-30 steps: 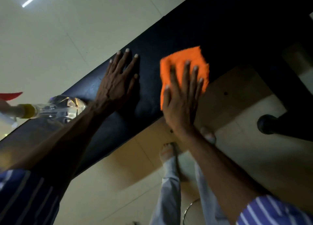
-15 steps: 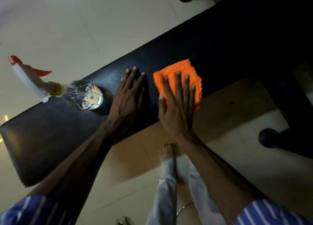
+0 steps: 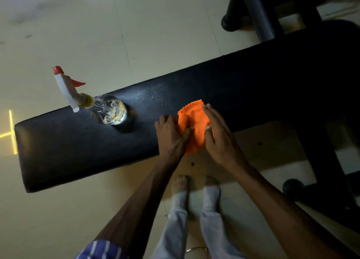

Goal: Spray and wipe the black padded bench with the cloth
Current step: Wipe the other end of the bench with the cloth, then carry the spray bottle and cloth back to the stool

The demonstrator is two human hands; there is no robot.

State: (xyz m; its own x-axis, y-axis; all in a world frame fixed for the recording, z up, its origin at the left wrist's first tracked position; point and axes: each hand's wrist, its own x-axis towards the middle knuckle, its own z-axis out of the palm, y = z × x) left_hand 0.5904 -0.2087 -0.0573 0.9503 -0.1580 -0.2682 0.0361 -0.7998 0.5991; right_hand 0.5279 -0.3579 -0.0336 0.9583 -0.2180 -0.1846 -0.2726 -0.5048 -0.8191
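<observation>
The black padded bench [image 3: 81, 145] runs from lower left to upper right. An orange cloth [image 3: 194, 126] lies bunched at its near edge, partly hanging over. My left hand [image 3: 170, 137] grips the cloth's left side with curled fingers. My right hand [image 3: 218, 134] rests against the cloth's right side, fingers straight and thumb pressed on the cloth. A clear spray bottle [image 3: 106, 110] with a white and red trigger head stands on the bench to the left, apart from both hands.
Cream floor tiles surround the bench. Black frame legs and a round foot [image 3: 292, 186] stand at the right, with more dark tubing [image 3: 257, 15] beyond the bench. My feet [image 3: 194, 184] are just below the bench's near edge.
My left hand moved off the bench pad onto the cloth and closed on it. The cloth went from flat under my right palm to bunched between both hands. The view shifted, showing more of the bench.
</observation>
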